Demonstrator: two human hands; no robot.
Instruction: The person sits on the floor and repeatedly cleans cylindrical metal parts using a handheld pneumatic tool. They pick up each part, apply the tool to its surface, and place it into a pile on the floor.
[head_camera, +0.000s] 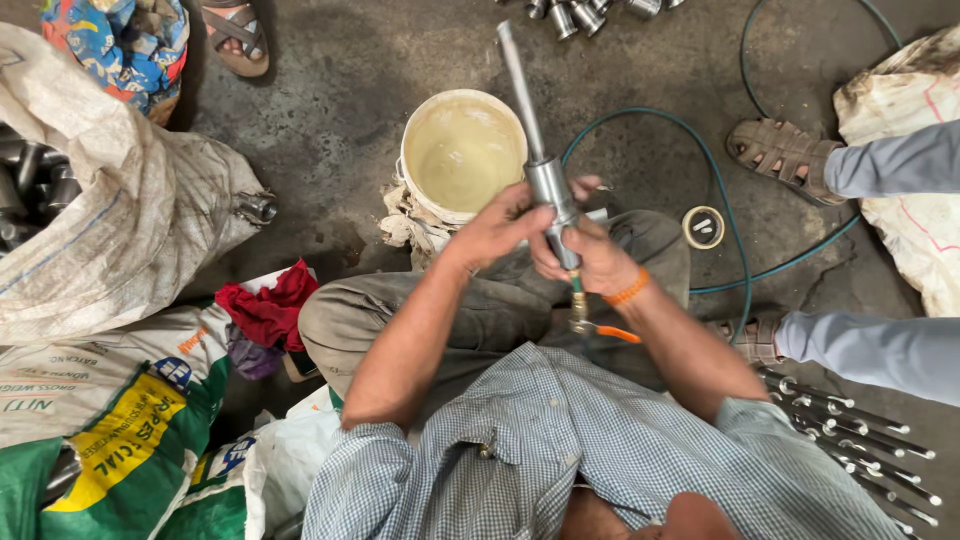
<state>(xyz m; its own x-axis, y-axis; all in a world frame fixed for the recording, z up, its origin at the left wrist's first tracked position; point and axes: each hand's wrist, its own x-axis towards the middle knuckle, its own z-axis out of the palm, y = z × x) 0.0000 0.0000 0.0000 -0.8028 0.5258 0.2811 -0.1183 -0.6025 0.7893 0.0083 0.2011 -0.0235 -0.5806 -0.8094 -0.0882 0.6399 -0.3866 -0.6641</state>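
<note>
On the left of the scene, a large white woven sack (110, 220) lies on the concrete floor (330, 90), its open mouth showing dark metal pieces inside. Nearer, at the lower left, printed sacks (120, 420) in green, yellow and white are stacked against it. A second white sack (915, 150) sits at the far right edge. Between them, a person in a checked shirt sits on the floor with knees drawn up.

A pale plastic bucket (462, 150) stands just beyond the knees, holding cloudy liquid. A green hose (720, 190) loops across the floor to the right of the bucket. Red cloth (268, 305) lies bunched beside the left knee. At the right, another person's sandalled feet and grey trouser legs enter the view; a further sandal (236, 38) shows at the far top left.

Rows of slim metal rods (860, 440) lie side by side at the near right. Short metal cylinders (580, 14) are grouped at the far top edge.

At the centre, a metal shaft (537, 140) with a thicker collar is held roughly upright, tilted slightly left, its top end rising in front of the bucket. The left hand (495, 230) is clenched around the collar section. The right hand (590, 255), with an orange band at the wrist, grasps the lower end of the shaft just below the collar. A small brass fitting (579, 318) with an orange lever sits directly beneath the hands.
</note>
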